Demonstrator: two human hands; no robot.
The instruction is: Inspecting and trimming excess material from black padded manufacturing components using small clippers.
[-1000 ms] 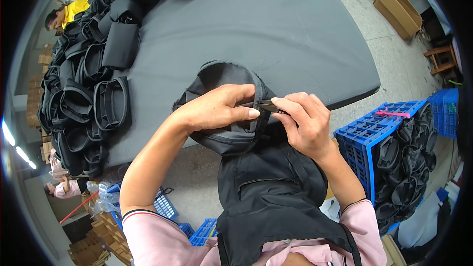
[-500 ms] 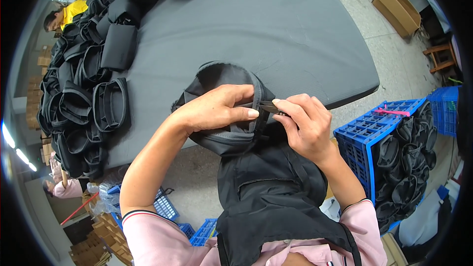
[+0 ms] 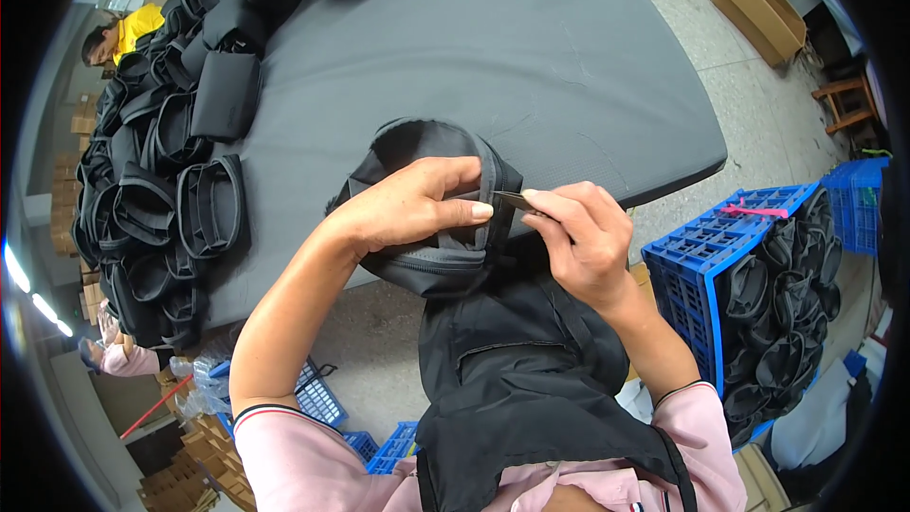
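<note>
A black fabric bag (image 3: 431, 272) with a zipper gapes at the table's near edge. My left hand (image 3: 403, 207) reaches over its opening, with thumb and fingers closed on the seamed rim. To its right, my right hand (image 3: 590, 237) grips a small pair of thread snips (image 3: 513, 200). Their dark pointed blades lie against the outer side of the bag's rim, close to my left thumb. The snips' handles are mostly hidden inside my right fingers.
Many black bags (image 3: 210, 204) are piled along the table's left side. The grey padded table (image 3: 569, 66) has a few loose threads on it. On the right stands a blue crate (image 3: 678, 275) of black bags, with a cardboard box (image 3: 758, 9) beyond. A person in yellow (image 3: 140, 27) is at far left.
The snips' blades, parted half a second ago, now look closed together. My right hand has shifted slightly left, and my left hand keeps its hold on the bag.
</note>
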